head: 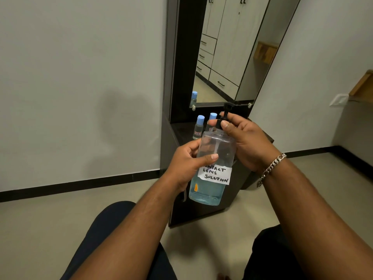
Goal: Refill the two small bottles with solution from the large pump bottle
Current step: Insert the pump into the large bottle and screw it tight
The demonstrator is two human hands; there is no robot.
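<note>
A large clear pump bottle, blue liquid in its lower third and a white label reading "contact lens solution", is held in the air in front of me. My left hand grips its body from the left. My right hand has thumb and fingers closed around the black pump collar at its neck. Behind the bottle, two small clear bottles with blue caps stand upright on the dark dresser shelf: one at the left, the other partly hidden by the pump bottle and my fingers.
The dark dresser with a tall mirror stands against the wall ahead. My knees in dark trousers fill the bottom of the view over a beige floor. A wooden shelf and a wall switch are at the right.
</note>
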